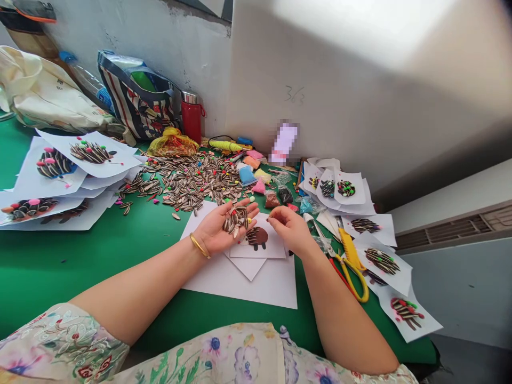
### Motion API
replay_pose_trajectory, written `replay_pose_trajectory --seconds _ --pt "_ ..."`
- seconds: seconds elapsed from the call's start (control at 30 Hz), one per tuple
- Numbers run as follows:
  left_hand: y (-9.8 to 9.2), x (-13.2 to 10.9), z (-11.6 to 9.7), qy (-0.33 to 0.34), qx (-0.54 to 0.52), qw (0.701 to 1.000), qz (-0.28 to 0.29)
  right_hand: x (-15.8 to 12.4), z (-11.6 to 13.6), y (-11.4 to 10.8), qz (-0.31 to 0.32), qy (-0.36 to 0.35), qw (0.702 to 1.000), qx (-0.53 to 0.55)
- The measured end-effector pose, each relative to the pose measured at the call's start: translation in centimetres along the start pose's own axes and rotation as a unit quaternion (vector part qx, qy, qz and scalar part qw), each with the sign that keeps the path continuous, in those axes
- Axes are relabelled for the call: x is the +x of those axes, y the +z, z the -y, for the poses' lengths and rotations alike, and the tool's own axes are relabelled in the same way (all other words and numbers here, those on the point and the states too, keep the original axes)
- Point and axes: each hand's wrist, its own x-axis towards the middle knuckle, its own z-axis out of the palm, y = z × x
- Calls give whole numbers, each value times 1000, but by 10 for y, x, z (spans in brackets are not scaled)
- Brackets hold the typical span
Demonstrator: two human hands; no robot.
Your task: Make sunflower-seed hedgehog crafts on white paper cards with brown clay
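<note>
My left hand [224,226] lies palm up over white paper, cupping a small heap of striped sunflower seeds [236,220]. My right hand [288,224] hovers just to the right, fingers pinched together on something too small to make out. Between and below the hands sits a small white card [272,246] with a brown clay hedgehog shape [257,236] stuck with a few seeds. The card rests on larger white sheets [256,280] on the green table [80,256].
A big pile of sunflower seeds [188,181] spreads behind the hands. Finished seed hedgehog cards lie stacked at left [76,160] and right [384,261]. Yellow-handled scissors [352,266], coloured clay bags [256,178], a red flask [192,117] and a striped bag [136,101] stand about.
</note>
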Motion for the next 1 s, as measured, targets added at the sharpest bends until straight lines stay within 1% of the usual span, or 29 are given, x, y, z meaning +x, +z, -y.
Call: replay_pose_trajectory --seconds 0.13,0.3,0.4,0.5,0.6,0.73,0.87,1.0 --pt "0 2 -4 17 4 1000 -11 0 -4 -6 32 19 999 -34" --pt "-1 2 -4 21 11 1000 -13 0 0 -1 62 36 995 -68" --pt "-1 2 -4 23 13 1000 -12 -1 1 0 86 44 993 -64" --pt "0 2 -4 22 15 1000 -14 -1 0 -1 100 36 993 -60" --pt "0 2 -4 23 15 999 -18 -1 -2 -2 102 33 992 -69" --pt "1 1 -4 22 13 999 -18 0 -4 -3 107 30 987 -114" --pt "1 1 -4 20 10 1000 -20 1 -6 -1 95 -5 984 -152" --pt "-1 2 -4 21 11 1000 -14 2 -6 2 74 -30 984 -162"
